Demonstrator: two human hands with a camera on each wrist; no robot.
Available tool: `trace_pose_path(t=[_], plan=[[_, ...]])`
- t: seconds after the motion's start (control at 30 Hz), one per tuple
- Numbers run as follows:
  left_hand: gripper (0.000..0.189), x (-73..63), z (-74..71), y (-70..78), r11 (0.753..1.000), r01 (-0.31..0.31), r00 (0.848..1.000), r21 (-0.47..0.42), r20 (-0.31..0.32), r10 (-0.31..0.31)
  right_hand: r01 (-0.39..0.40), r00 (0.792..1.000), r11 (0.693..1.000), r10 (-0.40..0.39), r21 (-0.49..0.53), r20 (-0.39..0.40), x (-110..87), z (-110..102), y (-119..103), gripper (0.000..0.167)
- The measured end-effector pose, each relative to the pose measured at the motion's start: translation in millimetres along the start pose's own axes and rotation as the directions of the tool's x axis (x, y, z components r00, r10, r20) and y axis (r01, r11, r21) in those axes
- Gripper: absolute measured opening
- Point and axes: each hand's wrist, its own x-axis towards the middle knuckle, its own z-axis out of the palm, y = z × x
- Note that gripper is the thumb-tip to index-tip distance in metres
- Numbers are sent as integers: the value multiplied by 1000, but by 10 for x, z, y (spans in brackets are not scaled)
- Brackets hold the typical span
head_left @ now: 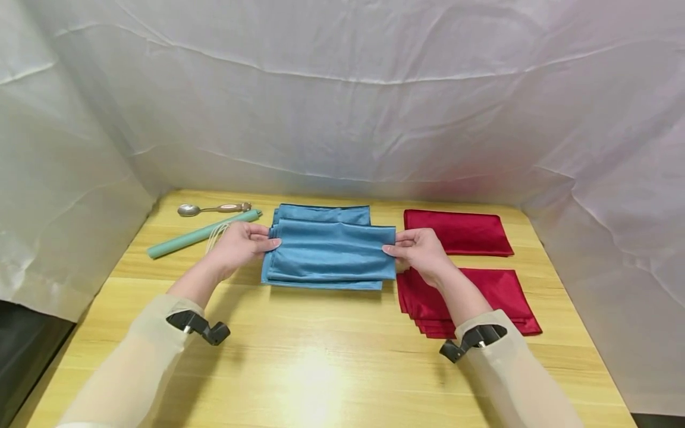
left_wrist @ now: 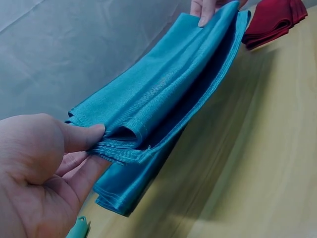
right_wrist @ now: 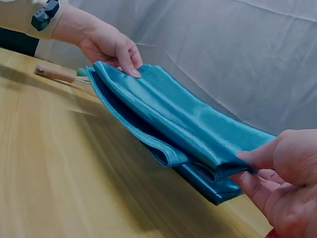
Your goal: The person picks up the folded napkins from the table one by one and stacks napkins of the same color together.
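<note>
A folded blue satin cloth [head_left: 332, 249] is held slightly above the table, stretched between both hands. My left hand [head_left: 242, 245] pinches its left end, thumb on top and fingers underneath; the layered edges show in the left wrist view. At the opposite end, my right hand [head_left: 423, 249] pinches the cloth the same way, and in the right wrist view its thumb presses on the folded layers [right_wrist: 198, 144]. Under and behind it lies a second folded blue cloth [head_left: 326, 212], mostly covered in the head view.
Two folded groups of red cloth, a rear one [head_left: 457, 232] and a front one [head_left: 492, 291], lie at right, the front partly under my right arm. At left are a spoon [head_left: 214, 208], a long green stick [head_left: 187, 241] and a wooden-handled whisk [right_wrist: 54, 74]. White fabric walls surround the table.
</note>
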Motion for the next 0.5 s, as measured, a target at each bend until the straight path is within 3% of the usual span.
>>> trace_pose_path(t=[0.17, 0.5], plan=[[60, 102, -26, 9, 1000, 5, 1000, 9, -1, -5, -7, 1000, 999, 6, -41, -15, 112, 6, -4, 37], [55, 320, -38, -13, 999, -2, 999, 35, -37, 3, -12, 1000, 992, 10, -129, -16, 354, -14, -62, 50]])
